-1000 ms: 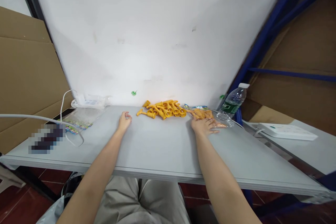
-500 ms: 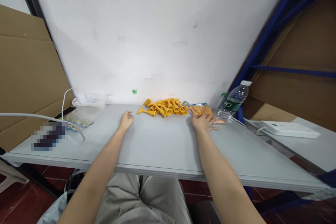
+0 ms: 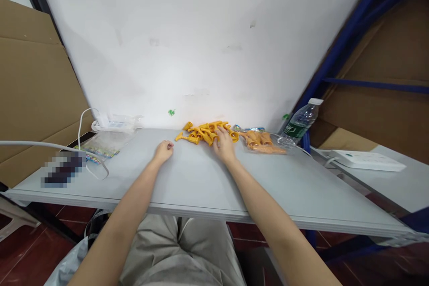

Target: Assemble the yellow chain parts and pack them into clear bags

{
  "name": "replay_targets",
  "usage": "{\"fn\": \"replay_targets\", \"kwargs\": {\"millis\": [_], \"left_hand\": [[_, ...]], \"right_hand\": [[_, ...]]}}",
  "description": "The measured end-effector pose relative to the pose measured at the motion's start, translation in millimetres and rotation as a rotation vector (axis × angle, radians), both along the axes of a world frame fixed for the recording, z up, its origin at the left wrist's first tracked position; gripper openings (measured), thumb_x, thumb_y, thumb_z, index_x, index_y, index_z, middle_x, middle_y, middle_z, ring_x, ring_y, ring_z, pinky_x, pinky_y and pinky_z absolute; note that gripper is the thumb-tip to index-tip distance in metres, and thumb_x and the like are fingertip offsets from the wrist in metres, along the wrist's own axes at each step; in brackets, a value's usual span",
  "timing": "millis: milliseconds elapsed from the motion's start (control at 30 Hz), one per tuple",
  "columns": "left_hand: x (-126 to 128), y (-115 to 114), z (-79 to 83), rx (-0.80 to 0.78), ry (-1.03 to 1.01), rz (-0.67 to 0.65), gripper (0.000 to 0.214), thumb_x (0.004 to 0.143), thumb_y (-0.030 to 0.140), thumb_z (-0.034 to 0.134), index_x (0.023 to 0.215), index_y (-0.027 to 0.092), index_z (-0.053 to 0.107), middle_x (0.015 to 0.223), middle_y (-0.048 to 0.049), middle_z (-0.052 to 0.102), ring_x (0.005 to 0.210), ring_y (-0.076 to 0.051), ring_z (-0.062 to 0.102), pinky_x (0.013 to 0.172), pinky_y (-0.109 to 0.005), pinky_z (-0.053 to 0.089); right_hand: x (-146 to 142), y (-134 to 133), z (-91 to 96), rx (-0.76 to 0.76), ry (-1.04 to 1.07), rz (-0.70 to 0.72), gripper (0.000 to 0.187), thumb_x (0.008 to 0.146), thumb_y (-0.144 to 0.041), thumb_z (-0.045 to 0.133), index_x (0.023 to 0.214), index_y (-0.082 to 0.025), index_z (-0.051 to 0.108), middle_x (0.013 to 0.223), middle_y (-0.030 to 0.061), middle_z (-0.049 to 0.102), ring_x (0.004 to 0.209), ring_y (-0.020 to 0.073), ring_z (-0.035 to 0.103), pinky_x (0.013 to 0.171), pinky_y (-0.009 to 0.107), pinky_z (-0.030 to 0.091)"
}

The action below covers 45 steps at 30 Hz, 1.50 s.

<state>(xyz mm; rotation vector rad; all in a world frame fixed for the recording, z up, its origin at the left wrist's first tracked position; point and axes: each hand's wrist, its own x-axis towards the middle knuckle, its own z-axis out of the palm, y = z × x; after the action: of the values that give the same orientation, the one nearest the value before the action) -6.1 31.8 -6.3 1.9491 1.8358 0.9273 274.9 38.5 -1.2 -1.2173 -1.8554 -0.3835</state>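
Note:
A heap of yellow plastic horn-shaped pieces (image 3: pixel 201 133) with flared cup-like ends lies on the grey table against the white wall. Over the heap's right part reaches my right hand (image 3: pixel 225 146), its fingers apart and at the pieces; none is visibly lifted. My left hand (image 3: pixel 163 152) rests on the table left of the heap, fingers curled in, with nothing seen in them. To the right of the heap is a clear plastic bag (image 3: pixel 263 142) with similar orange pieces inside, touched by neither hand.
A water bottle (image 3: pixel 301 120) leans at the back right by a blue metal post. At the left lie a flat clear bag with a colourful edge (image 3: pixel 103 147), a white cable (image 3: pixel 97 156) and a blurred dark object (image 3: pixel 63 170). A white power strip (image 3: pixel 367 161) sits at the right.
My right hand has moved left from the bag of orange pieces to the yellow heap. My left hand stays nearly in place, its fingers more curled. The view has shifted slightly.

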Motion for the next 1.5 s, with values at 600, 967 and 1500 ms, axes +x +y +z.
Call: {"fn": "replay_targets", "kwargs": {"millis": [600,967,1500], "left_hand": [[-69.5,2.4,27.6,0.098,0.406,0.252,0.053,0.08,0.012,0.047,0.133,0.015,0.048,0.138,-0.0157,0.05,0.132,-0.028,0.043,0.109,-0.043,0.036],[-201.3,4.8,30.5,-0.294,0.499,0.295,0.087,0.079,0.047,0.059,0.15,0.011,0.024,0.151,-0.0218,0.036,0.138,-0.034,0.038,0.108,-0.043,0.037],[-188.8,-17.9,42.4,-0.227,0.735,0.183,0.058,0.088,0.012,0.029,0.145,0.012,0.035,0.129,-0.0202,0.06,0.113,-0.028,0.062,0.097,-0.041,0.046]], "right_hand": [[-56.0,-0.6,-1.1,-0.196,-0.527,-0.061,0.04,0.094,-0.018,0.038,0.128,-0.018,0.058,0.129,0.0149,0.061,0.121,0.0305,0.044,0.105,0.054,0.018],[-65.3,4.3,-1.3,-0.259,-0.417,-0.182,0.035,0.092,-0.012,0.035,0.106,-0.017,0.066,0.109,0.0155,0.067,0.105,0.0281,0.05,0.105,0.053,0.019],[-58.7,0.4,-6.3,-0.267,-0.307,-0.239,0.031,0.09,-0.021,0.044,0.111,-0.018,0.066,0.113,0.0173,0.062,0.113,0.0317,0.048,0.108,0.065,0.011]]}}
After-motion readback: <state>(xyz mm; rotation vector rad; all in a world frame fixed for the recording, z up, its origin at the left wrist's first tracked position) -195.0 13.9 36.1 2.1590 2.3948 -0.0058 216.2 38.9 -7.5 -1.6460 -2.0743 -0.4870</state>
